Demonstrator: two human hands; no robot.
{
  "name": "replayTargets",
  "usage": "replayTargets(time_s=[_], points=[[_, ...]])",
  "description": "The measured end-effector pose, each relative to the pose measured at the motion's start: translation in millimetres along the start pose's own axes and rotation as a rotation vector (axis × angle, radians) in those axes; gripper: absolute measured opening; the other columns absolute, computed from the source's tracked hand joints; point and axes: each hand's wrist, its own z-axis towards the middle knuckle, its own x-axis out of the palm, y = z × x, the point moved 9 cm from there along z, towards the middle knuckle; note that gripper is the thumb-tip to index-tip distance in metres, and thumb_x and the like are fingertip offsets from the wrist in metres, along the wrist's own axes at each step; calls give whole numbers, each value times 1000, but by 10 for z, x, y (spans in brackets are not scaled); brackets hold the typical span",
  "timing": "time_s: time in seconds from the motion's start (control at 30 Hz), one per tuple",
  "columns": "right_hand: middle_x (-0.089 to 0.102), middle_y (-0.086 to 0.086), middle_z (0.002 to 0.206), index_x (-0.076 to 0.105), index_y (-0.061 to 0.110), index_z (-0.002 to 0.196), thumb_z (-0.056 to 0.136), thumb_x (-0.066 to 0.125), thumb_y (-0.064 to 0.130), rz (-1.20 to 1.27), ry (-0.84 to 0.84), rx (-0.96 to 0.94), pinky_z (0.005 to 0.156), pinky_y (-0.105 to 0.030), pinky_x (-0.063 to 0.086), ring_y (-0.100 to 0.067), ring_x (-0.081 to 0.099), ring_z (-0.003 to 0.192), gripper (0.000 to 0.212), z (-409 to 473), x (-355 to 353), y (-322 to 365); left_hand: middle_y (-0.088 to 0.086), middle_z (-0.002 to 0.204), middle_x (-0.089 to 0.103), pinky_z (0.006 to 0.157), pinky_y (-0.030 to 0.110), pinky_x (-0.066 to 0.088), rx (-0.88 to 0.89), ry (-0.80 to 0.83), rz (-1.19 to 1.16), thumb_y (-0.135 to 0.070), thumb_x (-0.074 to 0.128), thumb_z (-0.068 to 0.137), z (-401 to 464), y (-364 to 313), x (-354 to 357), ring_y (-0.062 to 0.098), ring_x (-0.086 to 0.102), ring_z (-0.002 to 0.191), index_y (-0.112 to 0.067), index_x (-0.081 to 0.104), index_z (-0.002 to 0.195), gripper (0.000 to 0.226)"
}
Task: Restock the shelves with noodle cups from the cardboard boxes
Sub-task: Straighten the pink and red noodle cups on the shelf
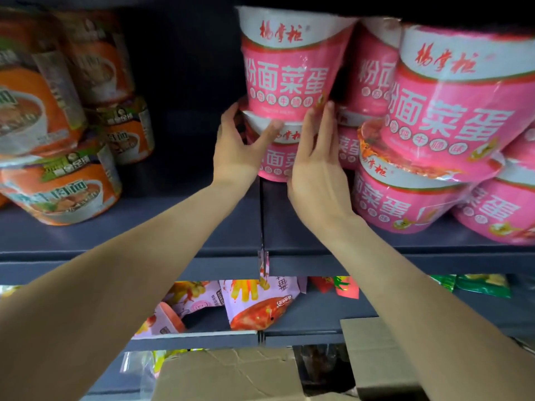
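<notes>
Orange cups (58,180) left, pink stacks (419,157) crowding right.

Left fingers (231,117) hidden behind lower pink cup (278,157).

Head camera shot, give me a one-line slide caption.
Both hands, left and right, steady a stack of two pink noodle cups on the shelf.

My pink noodle cups (289,68) wear shiny, crinkly plastic wrap. The dark blue-grey shelf (173,224) looks like smooth, dull metal. The brown cardboard boxes (228,374) look rough and papery.
</notes>
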Motion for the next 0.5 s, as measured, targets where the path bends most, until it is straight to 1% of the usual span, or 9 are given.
replayTargets(time_s=[0.03,0.07,0.13,0.2,0.27,0.3,0.37,0.43,0.5], points=[[12,-36,150,19,-13,144,77,62,-4,14,-12,-19,102,-47,45,-50,24,137,80,11,23,34,-2,148,35,103,26,39,28,-14,5,-48,68,81,28,-12,-23,13,40,132,-24,23,147,84],[16,-40,147,23,-17,141,74,64,-6,56,-24,-38,100,-53,44,-54,26,134,79,9,31,73,-4,150,33,104,25,37,59,2,3,-46,68,82,46,-21,-33,12,37,134,-26,22,148,82],[21,-43,143,29,-19,136,72,65,-8,144,-40,-74,99,-61,41,-59,26,131,75,-1,31,132,-11,142,40,98,16,38,91,81,-3,-39,66,86,53,-6,-23,7,40,130,-28,27,146,72],[21,-42,143,32,-13,137,75,61,-5,167,-11,-59,102,-57,40,-56,29,131,69,21,33,116,-18,125,49,85,4,40,124,119,23,-27,64,89,30,14,-34,-6,49,114,-26,35,142,61],[25,-38,141,38,-11,132,75,60,-5,176,-18,-50,100,-49,44,-51,41,125,61,63,8,56,-18,118,54,77,-1,39,191,64,116,-21,63,88,-14,-22,-87,-16,51,97,-25,39,140,57],[27,-36,140,40,-11,129,76,59,-4,193,-15,-41,98,-44,47,-48,46,122,56,90,-2,16,-15,119,56,76,-1,38,227,27,180,-19,63,87,-41,-56,-106,-15,52,95,-25,40,139,57],[27,-32,142,40,-10,124,78,57,-3,234,-6,-26,93,-37,47,-44,49,119,50,153,-21,-69,-4,130,55,84,4,39,300,-11,300,-18,64,83,-109,-126,-68,1,53,110,-23,39,141,63],[21,-32,146,37,-9,125,78,56,-3,243,1,-30,95,-37,44,-44,44,125,51,197,-16,-143,6,142,43,89,17,40,341,-20,402,-17,67,80,-181,-161,56,17,44,126,-18,34,144,73],[16,-38,147,38,-13,126,78,58,-4,196,-8,-16,102,-41,41,-48,33,133,53,206,-18,-167,10,142,36,83,24,39,340,-47,515,-19,68,78,-221,-196,131,23,38,128,-16,33,144,74]])
